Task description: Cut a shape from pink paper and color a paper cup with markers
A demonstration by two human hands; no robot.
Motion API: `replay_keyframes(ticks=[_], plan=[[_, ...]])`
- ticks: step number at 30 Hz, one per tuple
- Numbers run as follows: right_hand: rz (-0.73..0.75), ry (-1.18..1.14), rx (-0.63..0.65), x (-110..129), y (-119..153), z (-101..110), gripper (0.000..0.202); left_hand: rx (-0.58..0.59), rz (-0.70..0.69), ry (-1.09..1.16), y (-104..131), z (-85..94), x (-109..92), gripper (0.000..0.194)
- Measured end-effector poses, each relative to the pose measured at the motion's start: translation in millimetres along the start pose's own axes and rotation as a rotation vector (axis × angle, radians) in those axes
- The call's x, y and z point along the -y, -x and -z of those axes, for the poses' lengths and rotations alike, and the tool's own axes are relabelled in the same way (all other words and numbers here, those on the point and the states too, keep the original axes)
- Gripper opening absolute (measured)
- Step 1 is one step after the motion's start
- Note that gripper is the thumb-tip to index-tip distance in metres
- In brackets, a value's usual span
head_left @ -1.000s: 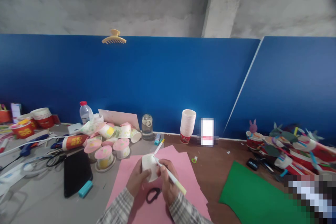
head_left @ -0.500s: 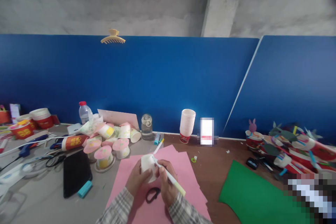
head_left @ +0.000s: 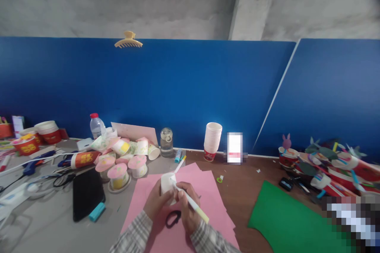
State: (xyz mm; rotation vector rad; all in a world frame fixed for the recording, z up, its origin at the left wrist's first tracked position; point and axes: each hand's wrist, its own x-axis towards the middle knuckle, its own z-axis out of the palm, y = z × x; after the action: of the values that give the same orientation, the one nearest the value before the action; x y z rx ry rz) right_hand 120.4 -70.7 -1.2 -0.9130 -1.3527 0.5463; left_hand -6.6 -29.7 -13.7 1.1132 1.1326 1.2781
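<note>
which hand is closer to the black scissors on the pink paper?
Right. The right hand holding the pen sits just beside the scissors; the left hand holds the white cup, slightly farther up-left.

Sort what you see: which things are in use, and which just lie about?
In use: white paper cup in left hand; pen in right hand.
Lying about: scissors, pink paper, green paper, cup stack, glass jar, water bottle.
</note>
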Motion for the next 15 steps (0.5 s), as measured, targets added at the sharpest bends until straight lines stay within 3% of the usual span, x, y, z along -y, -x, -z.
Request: replay_keyframes(ticks=[15], plan=[[0.007,0.026,0.009,-10,2,-1,0.017,0.016,-0.014,0.007,1,0.0,0,0.056]])
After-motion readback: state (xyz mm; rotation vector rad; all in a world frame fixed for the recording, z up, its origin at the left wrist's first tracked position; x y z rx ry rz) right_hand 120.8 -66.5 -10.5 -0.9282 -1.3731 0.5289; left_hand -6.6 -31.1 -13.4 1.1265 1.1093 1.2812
